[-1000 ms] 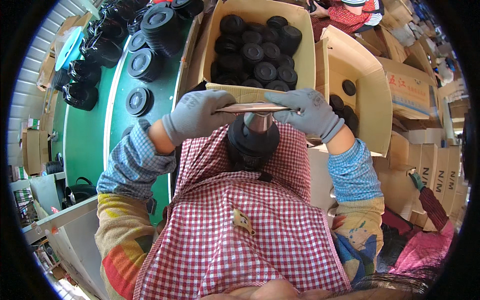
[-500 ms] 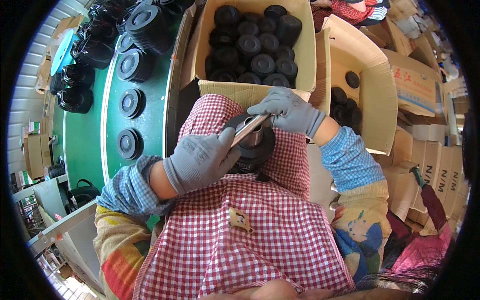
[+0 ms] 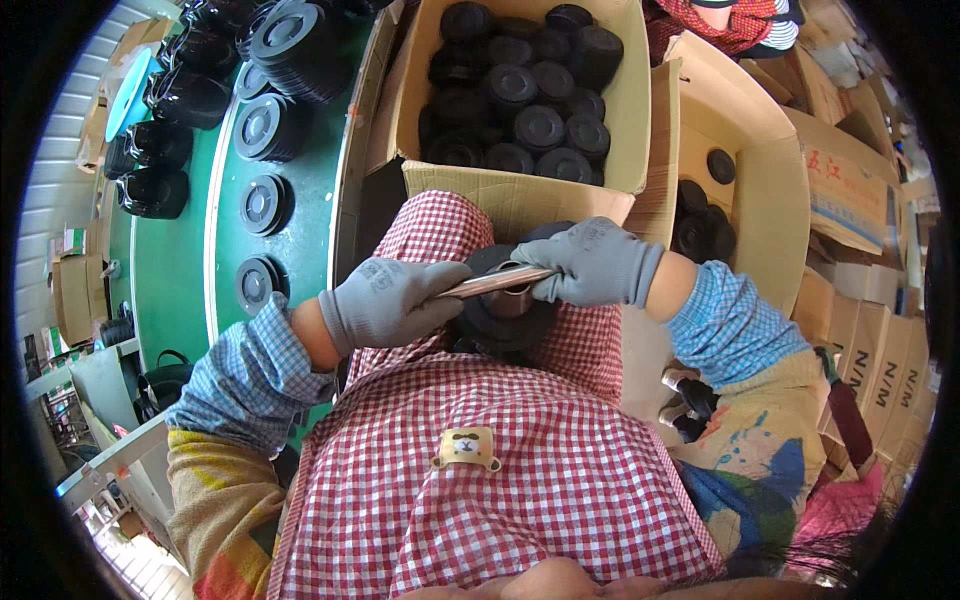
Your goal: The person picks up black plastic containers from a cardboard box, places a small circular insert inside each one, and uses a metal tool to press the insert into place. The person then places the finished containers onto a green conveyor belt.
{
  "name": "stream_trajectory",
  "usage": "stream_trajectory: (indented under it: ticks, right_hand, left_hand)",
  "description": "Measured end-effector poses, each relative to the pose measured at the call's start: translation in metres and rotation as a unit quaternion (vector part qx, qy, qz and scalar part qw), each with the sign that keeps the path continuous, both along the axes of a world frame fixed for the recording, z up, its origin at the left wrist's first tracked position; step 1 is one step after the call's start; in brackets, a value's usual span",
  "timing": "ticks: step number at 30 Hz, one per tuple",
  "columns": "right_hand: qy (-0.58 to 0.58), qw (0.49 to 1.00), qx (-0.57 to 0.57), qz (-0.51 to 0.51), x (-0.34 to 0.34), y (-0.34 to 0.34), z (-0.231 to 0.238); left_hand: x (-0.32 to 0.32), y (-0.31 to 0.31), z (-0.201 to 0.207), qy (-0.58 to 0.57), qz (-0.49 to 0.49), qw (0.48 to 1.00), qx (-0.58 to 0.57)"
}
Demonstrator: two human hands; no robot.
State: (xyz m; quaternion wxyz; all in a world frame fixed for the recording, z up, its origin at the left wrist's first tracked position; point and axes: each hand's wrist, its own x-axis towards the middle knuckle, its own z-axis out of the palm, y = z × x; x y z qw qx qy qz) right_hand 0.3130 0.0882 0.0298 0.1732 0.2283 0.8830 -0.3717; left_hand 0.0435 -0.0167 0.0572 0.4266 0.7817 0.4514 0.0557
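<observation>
Both gloved hands grip a narrow metal bar (image 3: 495,281) by its ends. My left hand (image 3: 395,302) is closed round the left end, and my right hand (image 3: 598,262) pinches the right end. Beneath the bar, in my lap, a short metal tube (image 3: 511,303) stands up from the middle of a black round part (image 3: 502,335). The bar lies across the tube's mouth, rising slightly to the right; whether it is fixed to the tube I cannot tell. Part of another black round piece (image 3: 550,230) shows behind my right hand.
Ahead, a cardboard box (image 3: 520,195) holds many black round pieces. A second carton (image 3: 770,220) to its right holds several more. On the green bench (image 3: 315,215) at left lie stacked black discs (image 3: 265,205) and glossy black housings (image 3: 155,192). Another person's arm (image 3: 712,15) shows far right.
The bar has swung from a steep slant to nearly level. My right hand has come nearer and further right, and my left hand has shifted a little left. The view has shifted slightly.
</observation>
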Motion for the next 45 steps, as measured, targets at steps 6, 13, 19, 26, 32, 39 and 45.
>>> stream_trajectory:
  ticks: [6,13,19,26,32,39,45]
  right_hand:
    - [-0.012,0.996,-0.029,0.083,-0.002,0.025,-0.006]
    - [0.052,0.994,-0.065,-0.07,0.007,-0.025,-0.006]
    - [0.101,0.977,-0.187,0.008,0.017,0.001,-0.008]
    - [0.284,0.956,0.067,-0.029,0.019,-0.033,-0.049]
    - [0.291,0.949,0.029,-0.116,-0.03,-0.085,-0.016]
    - [0.345,0.887,0.004,-0.307,-0.032,-0.093,-0.016]
    - [0.188,0.867,-0.126,-0.444,0.016,-0.075,-0.004]
  left_hand:
    - [0.047,0.001,0.029,0.219,-0.007,0.975,-0.034]
    - [0.008,0.028,-0.035,-0.007,0.054,0.999,-0.001]
    - [0.014,0.06,-0.031,0.005,-0.05,0.998,-0.029]
    - [0.004,0.081,-0.058,-0.027,-0.063,0.996,-0.062]
    - [0.034,0.132,-0.097,-0.029,-0.054,0.989,-0.134]
    - [0.048,0.14,-0.115,-0.155,0.034,0.987,-0.023]
    - [-0.048,0.035,-0.074,-0.114,0.176,0.87,0.447]
